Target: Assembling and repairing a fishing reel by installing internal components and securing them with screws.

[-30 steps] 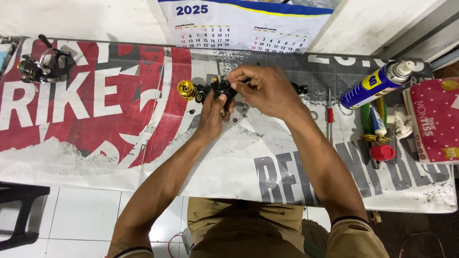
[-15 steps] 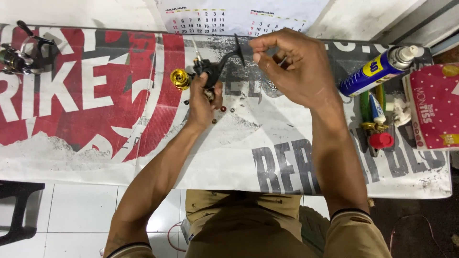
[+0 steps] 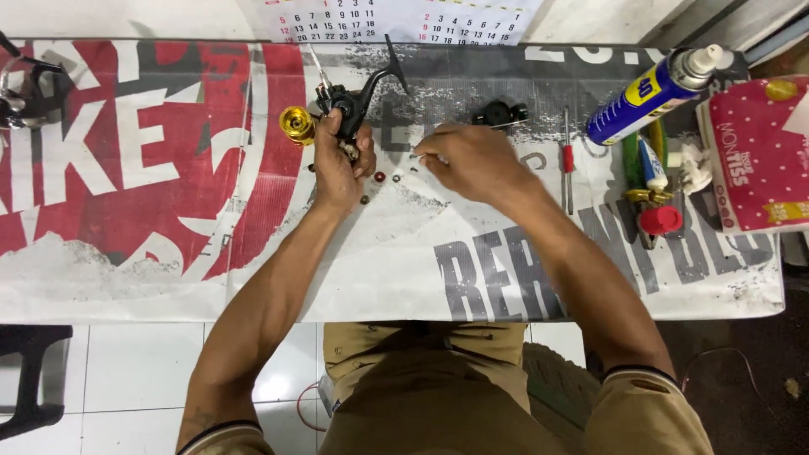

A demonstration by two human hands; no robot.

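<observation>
Banner-covered desk [image 3: 126, 253]: my left hand [image 3: 337, 164] grips the fishing reel [image 3: 341, 105] (partly stripped, I judge); my right hand [image 3: 468, 160] pinches something tiny; small parts [image 3: 379, 179] lie loose.

The right hand [image 3: 472, 160] is blurred, and another reel [image 3: 25, 84] is cut off.

In your left hand [image 3: 339, 162] sits a fishing reel [image 3: 344, 105] with a matt black body, likely plastic or coated metal, and a glossy gold metal spool [image 3: 297, 125]. Under your right hand [image 3: 468, 160] the printed banner [image 3: 168, 211] looks like smooth vinyl, scuffed and dusty in places. The spray can [image 3: 649, 94] is shiny painted metal with a white plastic cap. The screwdriver [image 3: 569, 160] has a bare steel shaft. The tissue pack [image 3: 758, 152] is glossy plastic film.
</observation>
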